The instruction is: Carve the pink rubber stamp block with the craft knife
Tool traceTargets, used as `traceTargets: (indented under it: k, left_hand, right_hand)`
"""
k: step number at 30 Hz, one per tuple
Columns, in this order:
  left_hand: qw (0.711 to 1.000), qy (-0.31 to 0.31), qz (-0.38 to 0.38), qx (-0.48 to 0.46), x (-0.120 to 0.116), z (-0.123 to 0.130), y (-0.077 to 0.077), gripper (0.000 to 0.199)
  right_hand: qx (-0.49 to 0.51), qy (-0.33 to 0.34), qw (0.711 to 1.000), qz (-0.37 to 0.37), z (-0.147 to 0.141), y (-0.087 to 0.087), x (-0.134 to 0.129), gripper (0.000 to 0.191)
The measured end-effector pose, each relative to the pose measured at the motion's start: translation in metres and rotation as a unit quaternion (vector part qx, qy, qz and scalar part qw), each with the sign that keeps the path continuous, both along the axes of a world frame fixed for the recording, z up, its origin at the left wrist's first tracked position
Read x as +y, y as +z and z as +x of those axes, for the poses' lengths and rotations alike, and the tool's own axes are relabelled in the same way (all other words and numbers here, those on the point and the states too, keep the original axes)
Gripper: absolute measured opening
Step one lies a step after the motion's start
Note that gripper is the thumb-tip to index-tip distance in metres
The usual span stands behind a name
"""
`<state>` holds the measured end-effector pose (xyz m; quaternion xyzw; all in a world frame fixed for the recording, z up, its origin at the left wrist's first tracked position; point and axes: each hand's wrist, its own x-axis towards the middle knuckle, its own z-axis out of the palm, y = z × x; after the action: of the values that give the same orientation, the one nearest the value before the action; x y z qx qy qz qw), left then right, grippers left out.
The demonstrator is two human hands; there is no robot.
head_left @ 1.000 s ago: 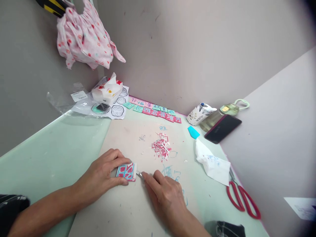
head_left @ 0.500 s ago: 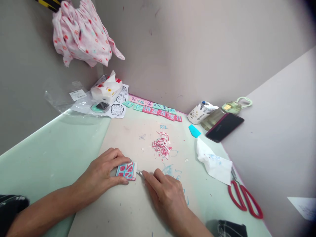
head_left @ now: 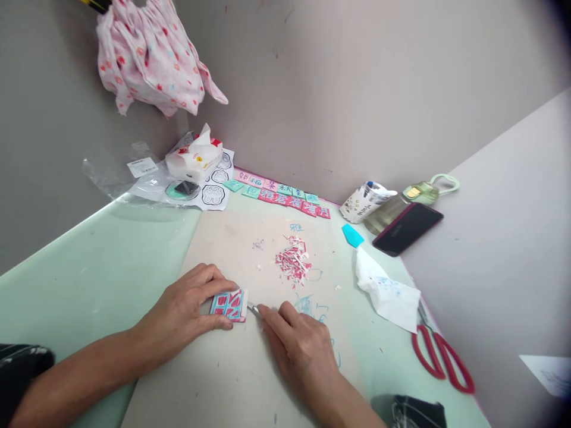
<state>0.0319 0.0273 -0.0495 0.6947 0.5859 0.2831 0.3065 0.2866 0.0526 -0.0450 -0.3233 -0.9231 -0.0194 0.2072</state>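
Note:
Between the thumb and fingers of my left hand (head_left: 194, 300) is a small square carving block (head_left: 229, 305), lying on the beige board (head_left: 209, 368). Its top shows pink and white cut areas with blue lines. My right hand (head_left: 301, 339) is closed around a slim metal carving knife (head_left: 252, 308). The knife's tip is at the block's right edge; I cannot tell whether it touches. A pile of pink and white shavings (head_left: 294, 261) lies beyond the hands. Blue pen marks (head_left: 307, 304) show on the board beside my right hand.
Carved pink and green tiles (head_left: 281, 196) line the back edge. At right are red-handled scissors (head_left: 446, 356), a stained tissue (head_left: 386, 294), a phone (head_left: 408, 229), a bottle (head_left: 379, 220) and a cup (head_left: 363, 202). A tissue pack (head_left: 196, 157) sits back left; a pink cloth (head_left: 149, 59) hangs above.
The view has shifted very slightly. Both hands keep nearly the same place, with the block still held and the knife tip still by its right edge.

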Motion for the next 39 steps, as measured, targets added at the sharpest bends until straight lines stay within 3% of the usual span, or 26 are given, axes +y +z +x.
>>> traceTargets:
  k: [39]
  left_hand:
    - [1.0,-0.009,-0.013,0.01,-0.0003,-0.0004,-0.0016,0.031]
  right_hand:
    - [0.0,-0.018,1.0,0.001,-0.004,0.0019,-0.0018,0.036]
